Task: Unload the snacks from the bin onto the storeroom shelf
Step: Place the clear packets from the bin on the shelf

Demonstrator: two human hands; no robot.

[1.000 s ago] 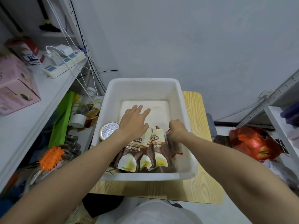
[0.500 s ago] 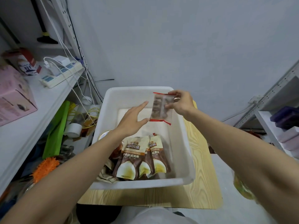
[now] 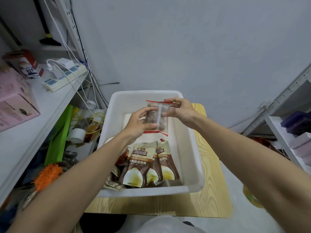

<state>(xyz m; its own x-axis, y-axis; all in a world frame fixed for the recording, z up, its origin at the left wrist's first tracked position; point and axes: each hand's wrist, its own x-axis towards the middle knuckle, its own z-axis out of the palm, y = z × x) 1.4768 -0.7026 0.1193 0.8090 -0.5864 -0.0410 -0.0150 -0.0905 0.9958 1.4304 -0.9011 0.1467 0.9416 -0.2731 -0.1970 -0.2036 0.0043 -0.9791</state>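
A wooden surface (image 3: 208,195) carried the bin (image 3: 188,148); above it both arms reached forward, left hand (image 3: 136,122) and right hand (image 3: 180,111) each pinching the clear packet (image 3: 156,117) by its sides

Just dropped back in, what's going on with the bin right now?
A person is holding a small clear packet with red edges over the white bin. The left hand grips its left side and the right hand pinches its top right corner. Several brown-and-cream snack pouches lie in the near end of the bin, which sits on a wooden table. The white shelf is to the person's left.
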